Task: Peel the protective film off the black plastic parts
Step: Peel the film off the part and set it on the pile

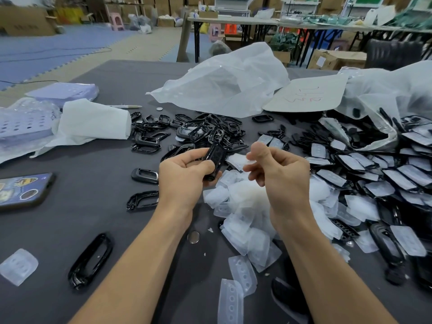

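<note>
My left hand (184,173) grips a black plastic part (214,160), held upright above the dark table (98,160). My right hand (280,174) pinches a piece of translucent white film (237,160) between thumb and fingers, just right of the part. The film hangs apart from the part or barely touches it; I cannot tell which. A heap of peeled films (247,211) lies under my hands. Black parts with film on them (378,174) are piled at the right. Bare black parts (198,132) lie in a pile behind my hands.
A phone (23,190) lies at the left edge. A white cloth (93,123) and purple trays (63,92) sit at the far left. White plastic bags (224,85) lie at the back. Loose black frames (91,260), a coin cell (193,237) and stray films (18,266) are near me.
</note>
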A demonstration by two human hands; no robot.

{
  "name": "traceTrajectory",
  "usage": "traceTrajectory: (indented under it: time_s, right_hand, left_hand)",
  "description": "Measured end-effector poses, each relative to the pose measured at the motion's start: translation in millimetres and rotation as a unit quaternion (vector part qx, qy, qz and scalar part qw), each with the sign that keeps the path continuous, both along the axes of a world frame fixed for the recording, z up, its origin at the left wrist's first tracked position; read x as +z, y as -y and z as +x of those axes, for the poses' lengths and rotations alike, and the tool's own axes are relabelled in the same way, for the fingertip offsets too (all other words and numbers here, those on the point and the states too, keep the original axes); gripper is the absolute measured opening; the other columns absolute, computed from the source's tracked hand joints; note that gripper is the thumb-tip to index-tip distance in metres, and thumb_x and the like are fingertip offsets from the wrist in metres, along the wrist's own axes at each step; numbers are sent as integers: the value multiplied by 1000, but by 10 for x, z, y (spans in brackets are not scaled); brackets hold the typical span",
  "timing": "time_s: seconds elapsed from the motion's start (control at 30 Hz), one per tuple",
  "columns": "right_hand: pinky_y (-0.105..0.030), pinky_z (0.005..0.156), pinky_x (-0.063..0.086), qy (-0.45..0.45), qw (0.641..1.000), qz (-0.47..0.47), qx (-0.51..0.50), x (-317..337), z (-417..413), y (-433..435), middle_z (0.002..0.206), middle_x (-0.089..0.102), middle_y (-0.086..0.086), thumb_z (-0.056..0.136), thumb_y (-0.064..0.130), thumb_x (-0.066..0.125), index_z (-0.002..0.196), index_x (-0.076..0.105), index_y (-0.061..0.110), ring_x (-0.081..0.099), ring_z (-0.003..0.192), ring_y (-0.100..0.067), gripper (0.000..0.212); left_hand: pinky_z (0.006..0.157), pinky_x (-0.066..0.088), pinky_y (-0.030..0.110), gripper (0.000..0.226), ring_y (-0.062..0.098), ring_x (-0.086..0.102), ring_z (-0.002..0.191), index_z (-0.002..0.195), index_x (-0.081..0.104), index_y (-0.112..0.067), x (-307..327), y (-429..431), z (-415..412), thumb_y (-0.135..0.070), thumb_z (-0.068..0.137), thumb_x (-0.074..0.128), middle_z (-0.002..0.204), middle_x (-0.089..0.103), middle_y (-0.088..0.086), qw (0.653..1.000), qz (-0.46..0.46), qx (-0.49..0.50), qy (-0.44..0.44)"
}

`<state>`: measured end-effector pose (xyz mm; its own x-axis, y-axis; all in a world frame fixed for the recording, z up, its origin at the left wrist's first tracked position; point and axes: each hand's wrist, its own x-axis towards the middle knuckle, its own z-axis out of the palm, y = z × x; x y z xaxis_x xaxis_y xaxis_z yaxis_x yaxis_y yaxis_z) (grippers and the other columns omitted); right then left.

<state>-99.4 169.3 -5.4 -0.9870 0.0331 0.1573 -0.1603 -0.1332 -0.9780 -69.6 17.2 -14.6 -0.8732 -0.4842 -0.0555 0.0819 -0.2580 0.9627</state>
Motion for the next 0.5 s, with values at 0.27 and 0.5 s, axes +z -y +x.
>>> traceTrajectory:
  time_s: [0.27, 0.5]
  right_hand:
    - [-23, 48, 41, 69, 992, -68, 80, 57, -13, -11, 65, 64, -11, 93, -7, 59, 92, 75, 5, 54, 52, -19, 20]
    - [-22, 47, 36, 116, 984, -63, 116, 54, -52, -60, 64, 60, -7, 94, -7, 56, 103, 74, 6, 48, 50, -14, 24]
  left_hand:
    - [56, 55, 24, 51, 23, 71, 63, 113, 80, -27, 10, 9, 35, -3, 70, 66, 83, 76, 14, 968, 13, -249, -6]
    - [57, 57, 23, 33, 21, 75, 67, 113, 76, -4, -25, -46, 36, 12, 87, 65, 86, 79, 15, 976, -43, -214, 18]
